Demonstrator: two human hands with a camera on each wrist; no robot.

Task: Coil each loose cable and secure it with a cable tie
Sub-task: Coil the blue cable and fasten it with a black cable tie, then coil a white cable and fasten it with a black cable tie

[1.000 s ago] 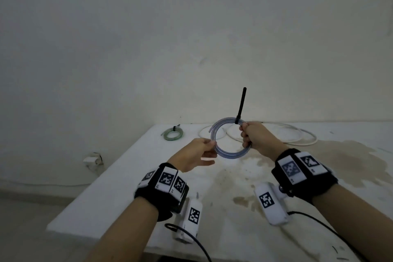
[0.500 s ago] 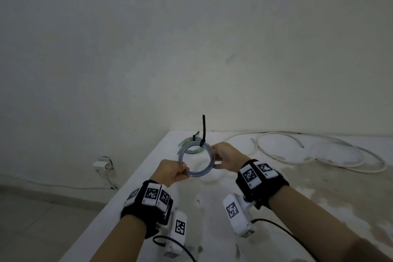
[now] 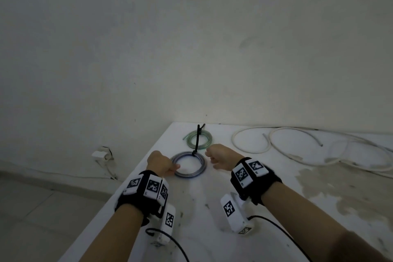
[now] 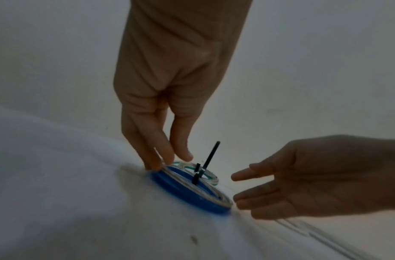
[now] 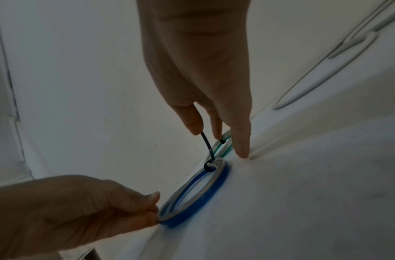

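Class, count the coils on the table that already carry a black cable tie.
2: the grey-blue coil between the hands, its rim pinched by the left hand, and the green coil just beyond it.

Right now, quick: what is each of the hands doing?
Left hand: pinches the rim of the tied blue coil lying on the table.
Right hand: open, holding nothing.
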